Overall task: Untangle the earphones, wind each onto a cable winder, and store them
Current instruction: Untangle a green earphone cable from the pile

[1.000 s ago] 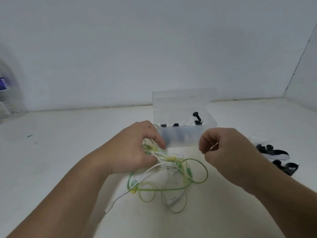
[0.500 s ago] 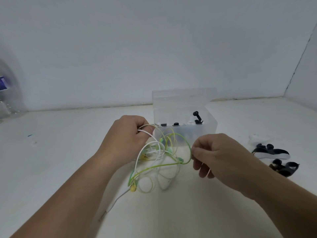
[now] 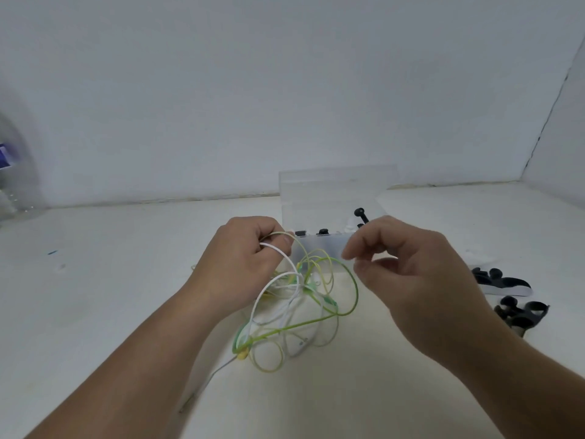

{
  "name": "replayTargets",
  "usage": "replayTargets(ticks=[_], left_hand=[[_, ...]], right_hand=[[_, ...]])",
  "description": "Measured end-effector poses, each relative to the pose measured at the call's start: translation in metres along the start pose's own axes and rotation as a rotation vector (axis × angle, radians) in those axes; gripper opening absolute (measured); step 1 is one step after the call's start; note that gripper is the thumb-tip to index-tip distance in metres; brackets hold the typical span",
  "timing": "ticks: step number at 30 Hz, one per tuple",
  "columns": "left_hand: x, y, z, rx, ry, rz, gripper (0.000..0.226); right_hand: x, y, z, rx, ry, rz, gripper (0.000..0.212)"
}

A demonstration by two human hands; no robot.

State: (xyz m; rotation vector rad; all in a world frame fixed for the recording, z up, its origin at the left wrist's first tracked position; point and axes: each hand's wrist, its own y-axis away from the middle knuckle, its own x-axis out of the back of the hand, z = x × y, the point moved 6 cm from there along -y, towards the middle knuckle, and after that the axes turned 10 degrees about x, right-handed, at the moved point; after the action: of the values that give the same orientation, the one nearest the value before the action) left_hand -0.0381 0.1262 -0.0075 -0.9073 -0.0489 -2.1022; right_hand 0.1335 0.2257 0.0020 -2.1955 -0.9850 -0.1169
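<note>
Beneath left hand (image 3: 242, 264), earphones (image 3: 304, 315) vertical

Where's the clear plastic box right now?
Head view: the clear plastic box stands on the white table behind the left hand and right hand, black cable winders to its right.

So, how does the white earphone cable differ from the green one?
The white cable is plain white; the green cable fades from green to yellow. The green cable bows out in a wide loop toward the right hand; the white cable stays nearer the left hand. The white cable trails a loose end onto the table; no green end visibly does. Both are gripped by the left hand and tangled together.
</note>
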Motion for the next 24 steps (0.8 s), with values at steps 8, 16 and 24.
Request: replayTargets(ticks=[8, 16, 24], left_hand=[[-0.001, 0.006, 0.007, 0.021, 0.198, -0.059, 0.031], [-0.014, 0.009, 0.011, 0.073, 0.329, -0.158, 0.037], [-0.03, 0.016, 0.018, 0.153, 0.561, -0.251, 0.049]], right_hand=[[-0.004, 0.003, 0.041, -0.327, 0.017, 0.024, 0.036], [-0.039, 0.013, 0.025, -0.211, 0.065, -0.348, 0.012], [-0.043, 0.014, 0.028, -0.196, 0.4, -0.319, 0.031]])
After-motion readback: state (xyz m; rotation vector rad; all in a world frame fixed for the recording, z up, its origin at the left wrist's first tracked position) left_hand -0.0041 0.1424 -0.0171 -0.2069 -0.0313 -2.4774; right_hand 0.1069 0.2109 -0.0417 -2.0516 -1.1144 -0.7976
